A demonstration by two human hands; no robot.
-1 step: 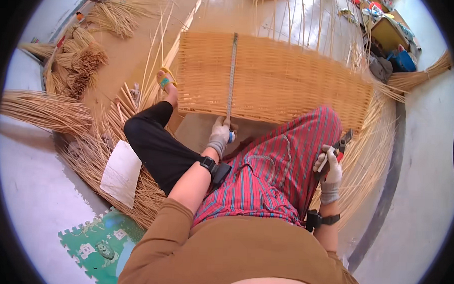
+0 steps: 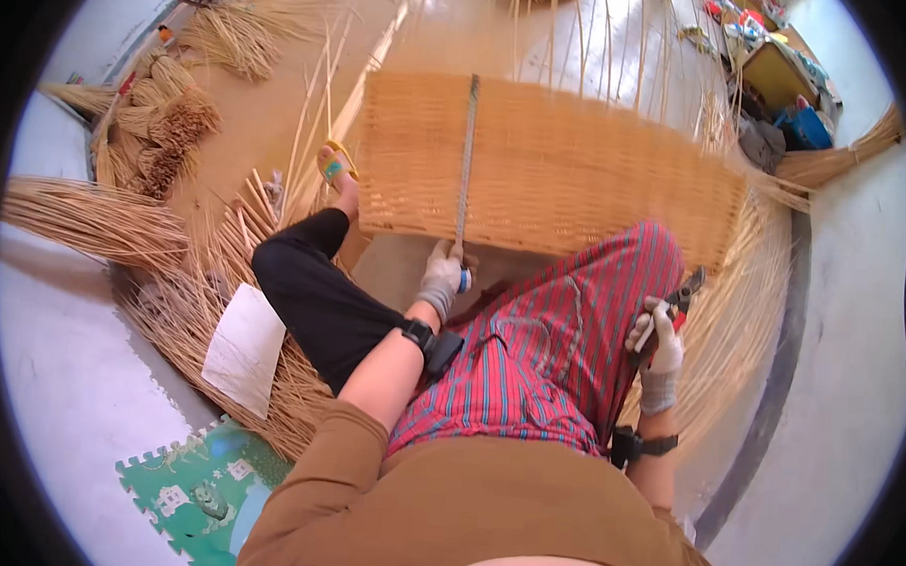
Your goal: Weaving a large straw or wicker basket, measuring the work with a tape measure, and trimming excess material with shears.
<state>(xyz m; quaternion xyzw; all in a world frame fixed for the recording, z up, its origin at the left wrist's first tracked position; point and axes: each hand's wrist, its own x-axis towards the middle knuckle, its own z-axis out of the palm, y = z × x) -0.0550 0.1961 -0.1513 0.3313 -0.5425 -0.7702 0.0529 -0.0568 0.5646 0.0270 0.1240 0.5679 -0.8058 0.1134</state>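
"As the hands are logged first, what is grasped by the left?"

"By the left hand [image 2: 440, 275], gloved in white and placed near the dial's centre, the case of a tape measure [image 2: 467, 159] is grasped. Its strip is extended toward 12 o'clock, across the woven panel [image 2: 586, 178] from lower edge to upper edge."

"And the panel's position?"

"Between 12 and 1 o'clock, its lower edge partly covered by the right knee [image 2: 654, 252]."

"What is noted for the right hand [image 2: 663, 340]?"

"At 3 o'clock, it is closed around a red-handled cutting tool [image 2: 688, 288]. Whether the tool's jaws are parted cannot be told."

"Surroundings?"

"A white sheet [image 2: 244, 351] is seen between 8 and 9 o'clock, against loose canes [image 2: 187, 319]; a green foam mat [image 2: 192, 478], between 7 and 8."
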